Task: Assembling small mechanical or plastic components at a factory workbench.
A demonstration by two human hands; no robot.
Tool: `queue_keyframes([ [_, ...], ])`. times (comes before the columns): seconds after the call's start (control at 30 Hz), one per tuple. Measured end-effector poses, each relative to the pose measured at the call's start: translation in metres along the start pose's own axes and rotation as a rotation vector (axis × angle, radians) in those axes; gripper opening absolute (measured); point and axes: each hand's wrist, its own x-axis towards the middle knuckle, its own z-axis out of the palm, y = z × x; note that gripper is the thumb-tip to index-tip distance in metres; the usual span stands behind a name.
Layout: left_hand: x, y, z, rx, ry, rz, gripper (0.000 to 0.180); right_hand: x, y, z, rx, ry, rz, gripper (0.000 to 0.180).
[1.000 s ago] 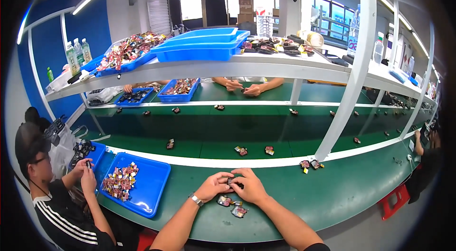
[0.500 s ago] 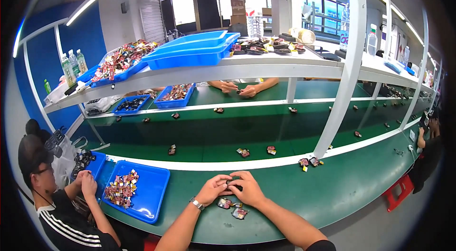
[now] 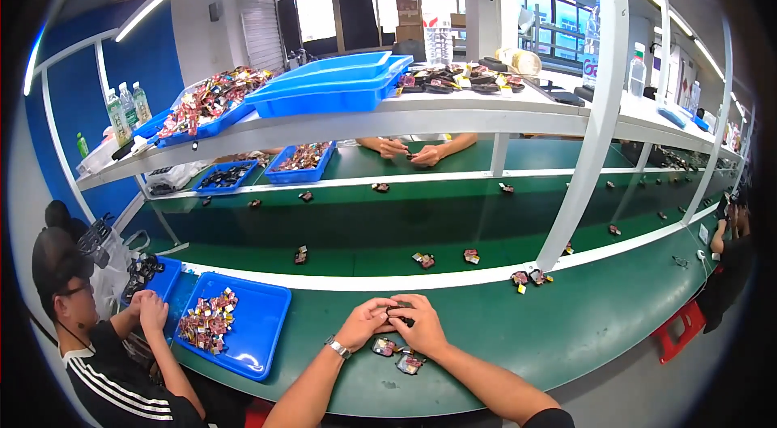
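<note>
My left hand point(image 3: 362, 326), with a watch on its wrist, and my right hand point(image 3: 421, 329) meet over the green bench. Between their fingertips they pinch a small black part point(image 3: 399, 318), mostly covered by the fingers, so its exact kind is hidden. Both hands are closed on it. Just below them on the bench lie two small assemblies in black, red and silver, one point(image 3: 384, 346) partly beside my right hand and the other point(image 3: 409, 363) closer to me.
Left of my arms sits a blue tray point(image 3: 271, 331) of small red-and-yellow parts, near a seated co-worker point(image 3: 77, 347). Beyond a white rail, similar assemblies point(image 3: 423, 260) lie on a green conveyor belt. A white post point(image 3: 587, 120) rises at right, by more assemblies point(image 3: 531, 277). Overhead is a loaded shelf point(image 3: 453, 110).
The assemblies on the belt have shifted slightly to the right. My fingers have moved only a little around the black part, and the two assemblies below stay in place.
</note>
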Motion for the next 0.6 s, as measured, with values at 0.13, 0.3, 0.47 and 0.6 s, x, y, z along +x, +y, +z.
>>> queue_keyframes([
  [0.13,-0.001,0.000,-0.001,-0.026,-0.004,0.079,0.031,0.004,-0.007,-0.001,-0.008,0.001,-0.066,0.016],
  [0.3,-0.004,0.006,0.006,-0.071,-0.028,0.048,0.032,0.001,0.000,-0.004,0.044,-0.007,0.037,0.018],
  [0.47,-0.004,0.002,-0.001,-0.037,0.005,0.128,0.032,0.007,-0.003,0.003,0.052,-0.016,-0.024,0.018],
  [0.6,-0.001,0.003,0.005,-0.052,0.050,0.125,0.032,0.010,-0.001,-0.005,0.040,-0.034,-0.067,0.021],
])
